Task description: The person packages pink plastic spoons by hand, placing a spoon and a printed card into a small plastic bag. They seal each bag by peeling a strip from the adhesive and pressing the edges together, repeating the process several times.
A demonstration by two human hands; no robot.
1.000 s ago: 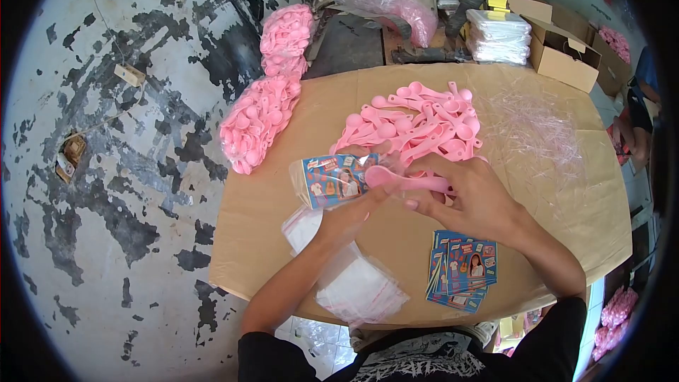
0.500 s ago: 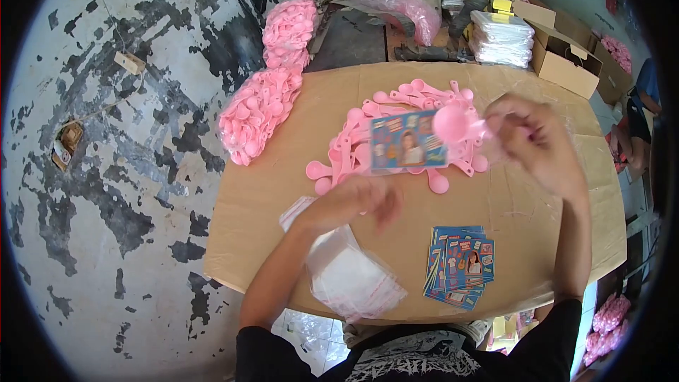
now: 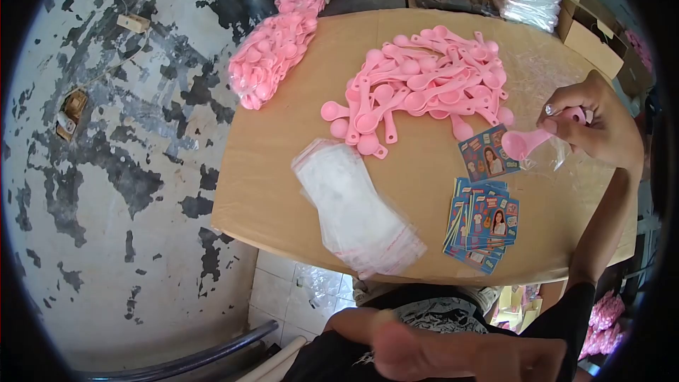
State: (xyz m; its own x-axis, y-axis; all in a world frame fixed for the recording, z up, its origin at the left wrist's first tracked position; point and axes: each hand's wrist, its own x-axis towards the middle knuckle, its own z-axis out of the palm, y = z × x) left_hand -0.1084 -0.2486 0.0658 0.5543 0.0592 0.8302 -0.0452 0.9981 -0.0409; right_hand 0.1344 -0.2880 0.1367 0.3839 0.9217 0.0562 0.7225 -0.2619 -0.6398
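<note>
Brown-covered table (image 3: 269, 170) below; right hand (image 3: 605, 124) pinches a pink, round-bowled spoon (image 3: 522, 145); left hand (image 3: 453, 355) blurred, grip unclear.

Pink spoons (image 3: 417, 83) on a tan table (image 3: 265, 170).
At the near edge, white bags (image 3: 357, 201) show pinkish-red lines; blue cards (image 3: 478, 221) bear multicoloured print. The pale wall (image 3: 106, 201) is blotched dark grey.

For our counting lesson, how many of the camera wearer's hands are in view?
2. The right hand, over the right side of the table, holds a pink spoon; the left hand, blurred, is low, in front of the dark shirt.
</note>
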